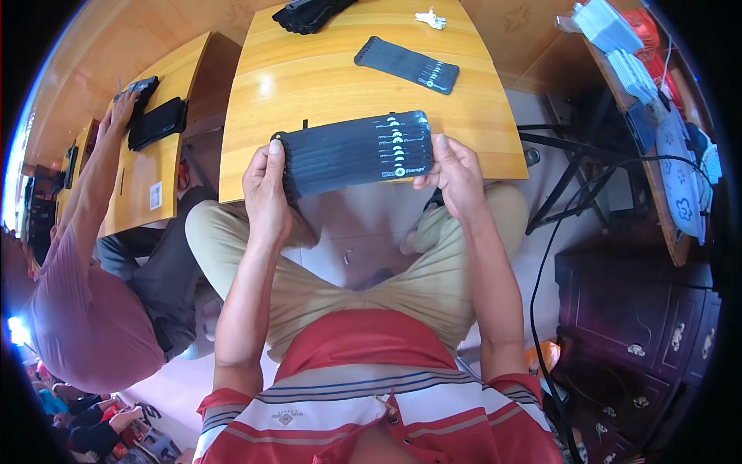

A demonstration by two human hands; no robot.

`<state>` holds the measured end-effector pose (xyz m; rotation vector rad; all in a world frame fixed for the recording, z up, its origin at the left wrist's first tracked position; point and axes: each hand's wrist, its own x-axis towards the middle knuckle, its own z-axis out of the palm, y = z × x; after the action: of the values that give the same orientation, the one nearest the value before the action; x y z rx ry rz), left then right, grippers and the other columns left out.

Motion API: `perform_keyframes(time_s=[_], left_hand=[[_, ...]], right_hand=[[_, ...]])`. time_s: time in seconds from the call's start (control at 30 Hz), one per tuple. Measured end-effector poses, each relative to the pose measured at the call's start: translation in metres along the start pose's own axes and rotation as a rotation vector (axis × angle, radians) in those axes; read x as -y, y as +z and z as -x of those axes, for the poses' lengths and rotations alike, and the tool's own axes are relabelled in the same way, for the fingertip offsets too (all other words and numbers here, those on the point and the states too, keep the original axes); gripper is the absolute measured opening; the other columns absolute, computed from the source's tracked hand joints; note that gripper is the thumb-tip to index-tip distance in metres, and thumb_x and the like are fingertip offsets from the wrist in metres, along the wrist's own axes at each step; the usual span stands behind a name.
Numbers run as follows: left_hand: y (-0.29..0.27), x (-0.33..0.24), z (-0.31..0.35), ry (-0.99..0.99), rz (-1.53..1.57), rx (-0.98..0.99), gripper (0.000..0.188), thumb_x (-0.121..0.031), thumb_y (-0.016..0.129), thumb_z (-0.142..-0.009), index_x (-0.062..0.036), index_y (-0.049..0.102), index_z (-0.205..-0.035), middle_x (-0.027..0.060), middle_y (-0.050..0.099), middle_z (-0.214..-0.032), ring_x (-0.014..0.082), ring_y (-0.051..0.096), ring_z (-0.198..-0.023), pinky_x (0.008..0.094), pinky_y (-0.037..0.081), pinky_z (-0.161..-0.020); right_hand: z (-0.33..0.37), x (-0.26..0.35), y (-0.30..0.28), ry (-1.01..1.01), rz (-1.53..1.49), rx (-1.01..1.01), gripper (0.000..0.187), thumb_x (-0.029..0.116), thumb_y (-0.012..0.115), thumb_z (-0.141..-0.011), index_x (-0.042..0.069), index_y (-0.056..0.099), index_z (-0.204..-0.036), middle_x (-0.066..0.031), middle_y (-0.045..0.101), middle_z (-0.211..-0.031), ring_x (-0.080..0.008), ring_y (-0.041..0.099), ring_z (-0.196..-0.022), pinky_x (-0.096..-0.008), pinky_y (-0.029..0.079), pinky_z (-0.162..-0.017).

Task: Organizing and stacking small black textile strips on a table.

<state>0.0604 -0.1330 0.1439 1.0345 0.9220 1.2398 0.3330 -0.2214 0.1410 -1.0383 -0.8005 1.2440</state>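
Fanned stack of black straps [355,152] held in both hands over the near edge of the wooden desk [325,69].

Long axis runs left to right, right end tilted slightly up; white printed ends point right. Straps flat, thin, matte fabric-like, overlapped in a stepped fan. Left hand [268,193] clenched on the left end, thumb on top. Right hand [454,174] grips the right end, thumb on the printed face. Further up the varnished desk: another black strap bundle [406,65], lying diagonally.
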Motion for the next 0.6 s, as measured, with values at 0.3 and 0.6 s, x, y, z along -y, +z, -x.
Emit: perform_keyframes(time_s=[0.3, 0.6], left_hand=[[0.016, -0.005, 0.010, 0.028, -0.099, -0.059, 0.031, -0.028, 0.060, -0.106, -0.0009, 0.069, -0.094, -0.0050, 0.063, -0.086, 0.0027, 0.048, -0.077, 0.0213, 0.041, -0.073], [0.016, 0.003, 0.013, 0.227, -0.186, -0.118, 0.031, -0.026, 0.061, -0.106, -0.0001, 0.068, -0.090, -0.0064, 0.059, -0.081, 0.0021, 0.043, -0.076, 0.0199, 0.037, -0.067]], right_hand=[[0.001, -0.003, 0.010, -0.110, 0.235, -0.084, 0.033, 0.030, 0.067, -0.101, -0.002, 0.073, -0.095, -0.0024, 0.068, -0.076, -0.0059, 0.061, -0.063, -0.0212, 0.050, -0.054], [0.010, -0.002, 0.023, -0.209, 0.255, -0.218, 0.033, 0.028, 0.068, -0.101, -0.002, 0.073, -0.089, -0.0014, 0.066, -0.076, -0.0059, 0.058, -0.063, -0.0224, 0.050, -0.050]])
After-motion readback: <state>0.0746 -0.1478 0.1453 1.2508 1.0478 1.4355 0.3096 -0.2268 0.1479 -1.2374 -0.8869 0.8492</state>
